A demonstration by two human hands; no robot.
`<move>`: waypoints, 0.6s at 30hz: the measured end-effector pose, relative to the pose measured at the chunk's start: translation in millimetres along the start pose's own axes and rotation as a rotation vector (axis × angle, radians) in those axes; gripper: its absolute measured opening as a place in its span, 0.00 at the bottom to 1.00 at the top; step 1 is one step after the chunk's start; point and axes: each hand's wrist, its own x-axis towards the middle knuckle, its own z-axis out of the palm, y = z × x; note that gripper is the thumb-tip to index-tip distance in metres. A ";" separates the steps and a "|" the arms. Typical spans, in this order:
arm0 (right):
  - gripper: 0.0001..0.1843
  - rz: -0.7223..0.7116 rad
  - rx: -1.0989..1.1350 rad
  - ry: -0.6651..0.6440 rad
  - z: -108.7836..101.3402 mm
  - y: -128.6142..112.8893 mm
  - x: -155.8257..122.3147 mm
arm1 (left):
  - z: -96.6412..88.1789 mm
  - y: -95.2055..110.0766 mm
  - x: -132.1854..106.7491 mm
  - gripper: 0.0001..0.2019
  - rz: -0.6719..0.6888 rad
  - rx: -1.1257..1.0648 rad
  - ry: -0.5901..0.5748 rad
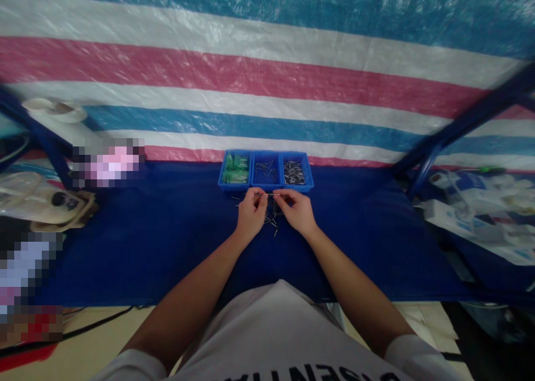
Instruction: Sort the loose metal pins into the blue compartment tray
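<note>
My left hand (251, 213) and my right hand (300, 213) meet close together over the blue table, each closed in a pinch. Between the fingertips runs a thin metal rod (271, 194), gripped at both ends. Beneath and between the hands lies a loose pile of slim dark metal pins (271, 218). Just beyond stand three joined blue bins. Clear-green small pieces (236, 169) fill the left bin (234, 188), a few metal pins lie in the middle bin (267, 186), and many short metal pins (294, 172) fill the right bin (298, 189).
A striped plastic sheet (259, 80) hangs behind the blue tabletop (175, 219). Blue frame posts (422, 172) rise at both sides. White boxes and plastic bags (480, 214) sit at the right; a clear bag (37, 197) and white rolls (62, 122) at the left.
</note>
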 end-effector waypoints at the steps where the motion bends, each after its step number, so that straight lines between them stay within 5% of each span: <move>1: 0.12 0.003 0.000 -0.001 0.0 0.1 0.0 | -0.1 -0.2 0.0 0.08 -0.001 0.006 0.002; 18: 0.12 -0.019 -0.024 -0.008 0.6 2.9 0.0 | -0.4 -1.6 1.5 0.09 -0.028 -0.012 0.000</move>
